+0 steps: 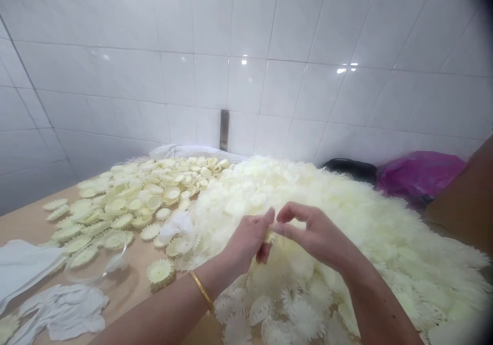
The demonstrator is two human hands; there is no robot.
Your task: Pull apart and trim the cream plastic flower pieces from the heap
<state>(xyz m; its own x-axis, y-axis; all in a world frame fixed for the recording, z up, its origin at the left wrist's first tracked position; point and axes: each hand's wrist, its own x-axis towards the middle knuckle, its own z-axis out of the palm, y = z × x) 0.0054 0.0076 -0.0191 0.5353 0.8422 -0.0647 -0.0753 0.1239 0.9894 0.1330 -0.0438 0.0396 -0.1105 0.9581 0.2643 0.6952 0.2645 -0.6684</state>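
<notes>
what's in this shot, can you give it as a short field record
left hand: pinches a small cream flower piece with the right hand
right hand: fingertips meet the left's over the big pile
big pile: pale petal shapes, right of centre
flat discs: spread at left
table: tan wood
cloths: white, near left
bag: magenta, by wall

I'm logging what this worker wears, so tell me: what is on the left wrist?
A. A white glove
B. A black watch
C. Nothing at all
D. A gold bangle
D: a thin gold bangle circles the wrist just behind the left hand, which meets the right hand at the fingertips over the pile of pale flower pieces; both hands are bare, and white gloves lie on the table.
</notes>
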